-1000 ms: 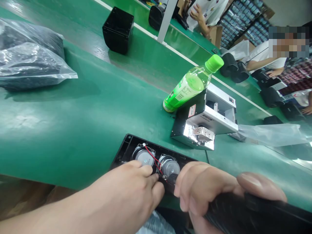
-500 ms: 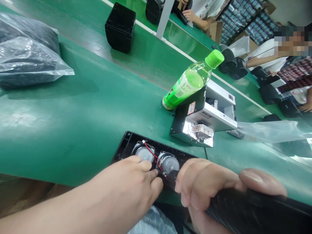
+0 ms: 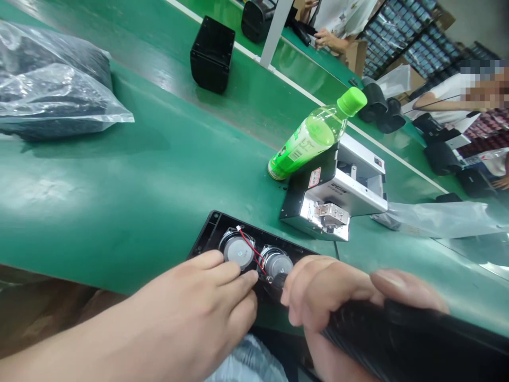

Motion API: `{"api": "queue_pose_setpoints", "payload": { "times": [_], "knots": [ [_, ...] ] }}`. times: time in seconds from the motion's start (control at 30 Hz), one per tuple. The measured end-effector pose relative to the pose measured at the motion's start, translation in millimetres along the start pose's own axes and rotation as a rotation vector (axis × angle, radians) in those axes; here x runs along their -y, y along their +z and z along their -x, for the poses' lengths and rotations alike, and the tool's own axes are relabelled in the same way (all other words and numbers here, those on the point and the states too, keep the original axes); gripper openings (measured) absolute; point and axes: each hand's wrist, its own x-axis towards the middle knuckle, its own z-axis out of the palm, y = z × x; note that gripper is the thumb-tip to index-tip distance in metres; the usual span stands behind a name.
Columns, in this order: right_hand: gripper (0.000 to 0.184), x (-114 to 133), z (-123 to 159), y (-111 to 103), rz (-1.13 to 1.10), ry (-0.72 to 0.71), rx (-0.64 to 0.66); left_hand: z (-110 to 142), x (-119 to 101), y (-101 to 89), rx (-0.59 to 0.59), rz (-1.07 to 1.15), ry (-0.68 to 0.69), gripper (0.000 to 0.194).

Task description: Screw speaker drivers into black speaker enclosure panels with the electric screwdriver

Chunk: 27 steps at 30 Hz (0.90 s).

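Note:
A black open speaker housing (image 3: pixel 210 233) lies at the near edge of the green belt, with two round speaker drivers (image 3: pixel 237 249) and a red wire (image 3: pixel 249 248) inside. My left hand (image 3: pixel 207 302) rests on the housing's near side, fingers stretched toward the drivers, holding the housing down. My right hand (image 3: pixel 338 294) is wrapped round a thick black tool (image 3: pixel 397 339), its tip (image 3: pixel 274 280) touching the housing beside the second driver.
A green-capped drink bottle (image 3: pixel 314 135) leans beside a small metal machine (image 3: pixel 338 193). Clear plastic bags (image 3: pixel 51 90) lie far left, another bag (image 3: pixel 437 217) right. A black box (image 3: pixel 210 53) sits further up the belt. Other people work at the far side.
The view shifted slightly. My left fingers have spread a little further toward the drivers; the right hand and tool stay at the same spot on the housing.

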Motion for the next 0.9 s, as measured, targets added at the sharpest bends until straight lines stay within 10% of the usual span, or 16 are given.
{"api": "queue_pose_setpoints", "payload": {
  "times": [0.2,0.43,0.7,0.9],
  "knots": [
    [0.041,4.7,2.2,-16.1,-0.066,0.089,0.097,40.6,26.4,-4.0,-0.319,-0.031,-0.249,0.038],
    [0.050,-15.1,12.0,-23.2,0.063,-0.014,0.069,45.3,34.3,34.9,-0.211,0.063,-0.284,0.056],
    [0.061,-22.1,6.4,-59.1,0.010,0.027,0.324,45.4,35.1,35.5,-0.224,0.069,-0.276,0.053],
    [0.054,-25.9,14.6,-32.7,0.040,-0.062,0.158,44.8,34.2,34.4,-0.211,0.074,-0.284,0.052]
  ]
}}
